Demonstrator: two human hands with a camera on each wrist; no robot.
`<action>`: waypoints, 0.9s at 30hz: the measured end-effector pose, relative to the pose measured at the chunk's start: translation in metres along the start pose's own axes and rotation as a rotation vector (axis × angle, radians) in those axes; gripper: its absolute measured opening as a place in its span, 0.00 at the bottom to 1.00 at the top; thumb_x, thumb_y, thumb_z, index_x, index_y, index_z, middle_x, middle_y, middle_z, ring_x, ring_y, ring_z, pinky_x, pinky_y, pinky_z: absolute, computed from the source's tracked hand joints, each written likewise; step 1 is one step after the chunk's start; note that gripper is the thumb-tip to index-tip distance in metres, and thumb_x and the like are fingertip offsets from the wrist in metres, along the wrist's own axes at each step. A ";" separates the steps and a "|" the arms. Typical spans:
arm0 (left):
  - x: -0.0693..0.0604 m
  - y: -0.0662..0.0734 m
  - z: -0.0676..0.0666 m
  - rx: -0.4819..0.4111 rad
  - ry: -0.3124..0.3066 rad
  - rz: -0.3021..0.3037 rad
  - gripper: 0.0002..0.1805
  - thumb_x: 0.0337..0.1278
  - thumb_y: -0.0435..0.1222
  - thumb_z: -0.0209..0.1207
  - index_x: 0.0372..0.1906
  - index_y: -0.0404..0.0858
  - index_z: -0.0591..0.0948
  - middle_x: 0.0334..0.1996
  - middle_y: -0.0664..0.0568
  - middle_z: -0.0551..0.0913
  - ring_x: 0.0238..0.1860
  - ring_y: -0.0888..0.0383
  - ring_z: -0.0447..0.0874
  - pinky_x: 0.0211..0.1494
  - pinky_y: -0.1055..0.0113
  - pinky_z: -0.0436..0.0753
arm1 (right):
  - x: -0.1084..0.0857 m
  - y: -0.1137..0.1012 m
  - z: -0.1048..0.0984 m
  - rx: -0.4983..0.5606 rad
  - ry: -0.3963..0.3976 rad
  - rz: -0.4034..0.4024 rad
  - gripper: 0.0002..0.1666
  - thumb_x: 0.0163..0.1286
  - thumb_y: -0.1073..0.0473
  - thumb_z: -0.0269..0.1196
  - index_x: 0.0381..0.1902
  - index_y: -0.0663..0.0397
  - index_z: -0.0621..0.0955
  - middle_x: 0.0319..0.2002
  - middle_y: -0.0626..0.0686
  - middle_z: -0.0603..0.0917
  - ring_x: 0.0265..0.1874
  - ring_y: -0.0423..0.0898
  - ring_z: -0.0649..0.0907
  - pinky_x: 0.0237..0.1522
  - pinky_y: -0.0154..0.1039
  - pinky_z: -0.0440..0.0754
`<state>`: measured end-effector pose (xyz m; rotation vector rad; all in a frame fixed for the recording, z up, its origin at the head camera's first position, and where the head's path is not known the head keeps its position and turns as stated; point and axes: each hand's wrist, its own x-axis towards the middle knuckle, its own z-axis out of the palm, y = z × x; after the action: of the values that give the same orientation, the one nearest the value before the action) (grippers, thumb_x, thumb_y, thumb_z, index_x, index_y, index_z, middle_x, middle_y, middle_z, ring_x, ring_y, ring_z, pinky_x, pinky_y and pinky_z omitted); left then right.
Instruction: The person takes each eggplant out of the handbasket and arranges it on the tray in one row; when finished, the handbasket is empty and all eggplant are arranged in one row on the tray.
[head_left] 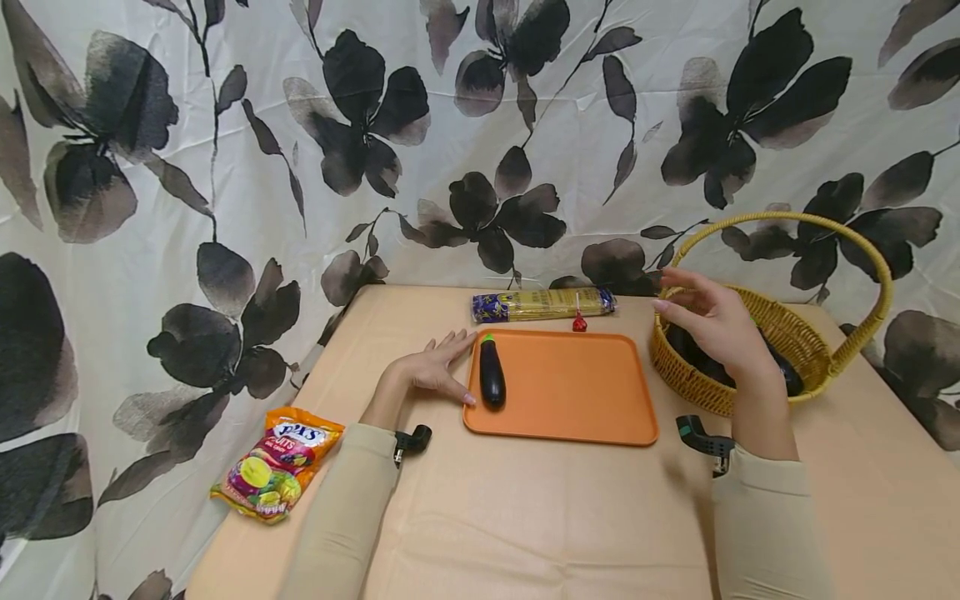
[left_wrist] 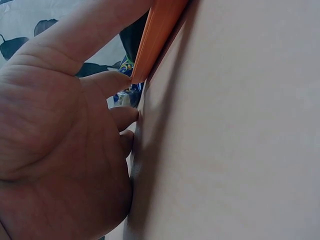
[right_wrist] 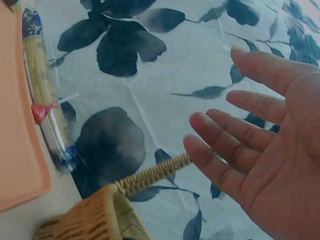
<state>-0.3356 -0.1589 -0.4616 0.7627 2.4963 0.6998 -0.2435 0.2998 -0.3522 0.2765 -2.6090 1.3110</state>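
Observation:
My left hand (head_left: 435, 369) lies with spread, straight fingers at the left edge of the orange tray (head_left: 570, 387), its thumb and a fingertip touching the rim. On the tray's left side rests a dark purple eggplant (head_left: 492, 375) with a green stem end. My right hand (head_left: 720, 325) is raised over the near left part of a wicker basket (head_left: 690, 385), fingers loosely bent and holding nothing. Dark, shiny objects (head_left: 783, 364) lie in the basket, partly hidden by the right hand and wrist. In the right wrist view the palm and relaxed fingers (right_wrist: 220, 137) show nothing between them.
Behind the tray lies a long pack of what looks like pasta (head_left: 540, 306), with a red-wrapped lollipop (head_left: 580, 322) against it. An orange candy bag (head_left: 279, 465) sits at the table's left edge. The basket's tall handle (head_left: 885, 275) arches above it. A floral curtain (head_left: 420, 125) hangs behind.

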 end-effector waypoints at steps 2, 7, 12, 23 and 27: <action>0.000 0.000 0.000 0.002 0.001 0.003 0.75 0.38 0.63 0.79 0.86 0.49 0.44 0.86 0.46 0.36 0.86 0.46 0.25 0.84 0.40 0.27 | 0.000 0.004 -0.004 -0.019 0.011 0.014 0.38 0.77 0.47 0.64 0.80 0.44 0.67 0.71 0.59 0.75 0.51 0.30 0.78 0.46 0.13 0.74; 0.000 0.000 -0.001 0.006 -0.001 0.007 0.75 0.39 0.63 0.79 0.86 0.49 0.43 0.86 0.46 0.35 0.86 0.46 0.25 0.85 0.41 0.27 | -0.001 0.015 -0.015 -0.107 0.027 0.078 0.42 0.77 0.40 0.61 0.81 0.49 0.64 0.74 0.65 0.72 0.62 0.57 0.79 0.47 0.22 0.79; 0.000 0.000 -0.002 0.006 -0.002 0.010 0.75 0.39 0.62 0.79 0.86 0.48 0.43 0.86 0.45 0.35 0.86 0.45 0.26 0.84 0.40 0.27 | -0.001 0.028 -0.021 -0.163 0.032 0.155 0.48 0.77 0.34 0.58 0.83 0.53 0.59 0.76 0.69 0.67 0.69 0.72 0.72 0.59 0.70 0.79; 0.000 0.001 -0.001 0.010 0.002 0.000 0.74 0.40 0.63 0.78 0.86 0.48 0.44 0.86 0.45 0.36 0.86 0.45 0.26 0.84 0.39 0.28 | 0.000 0.055 -0.020 -0.256 0.005 0.219 0.47 0.80 0.37 0.53 0.82 0.63 0.58 0.77 0.74 0.62 0.68 0.77 0.70 0.62 0.75 0.74; 0.000 0.002 -0.001 0.002 0.002 -0.008 0.74 0.39 0.62 0.79 0.86 0.48 0.44 0.86 0.46 0.36 0.86 0.46 0.26 0.84 0.40 0.27 | 0.000 0.063 -0.018 -0.264 0.011 0.221 0.43 0.83 0.41 0.50 0.81 0.66 0.59 0.75 0.76 0.63 0.67 0.79 0.69 0.63 0.76 0.71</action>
<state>-0.3349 -0.1574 -0.4597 0.7533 2.5005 0.6954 -0.2576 0.3508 -0.3899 -0.0634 -2.8259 1.0037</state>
